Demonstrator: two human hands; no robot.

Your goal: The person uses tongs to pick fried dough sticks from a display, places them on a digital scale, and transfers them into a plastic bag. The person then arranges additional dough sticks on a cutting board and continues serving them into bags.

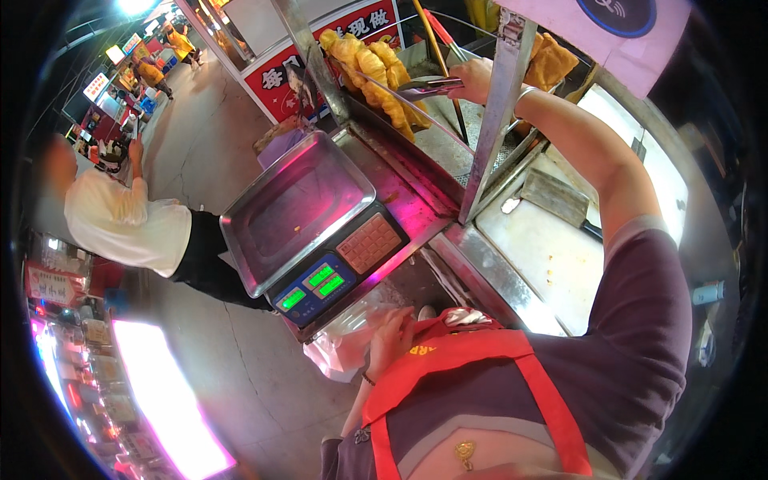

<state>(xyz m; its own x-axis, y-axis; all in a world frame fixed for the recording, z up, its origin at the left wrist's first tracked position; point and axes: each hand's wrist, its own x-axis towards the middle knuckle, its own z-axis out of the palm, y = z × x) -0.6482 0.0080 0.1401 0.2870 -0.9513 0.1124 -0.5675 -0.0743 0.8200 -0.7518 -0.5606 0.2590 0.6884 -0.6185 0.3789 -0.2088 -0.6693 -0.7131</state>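
Observation:
My right hand reaches out past a metal post and grips a pair of metal tongs. The tongs' tips are beside a row of golden fried dough sticks, leaning in a metal draining tray; contact cannot be told. Low in front of my red apron, my left hand holds a thin plastic bag. Between the hands stands an electronic scale with an unloaded steel pan and lit green displays.
The metal post rises beside my right forearm. A broad-bladed scraper lies on a white board. Flat brown fried pieces are behind the post. A person in a white shirt stands beyond the scale.

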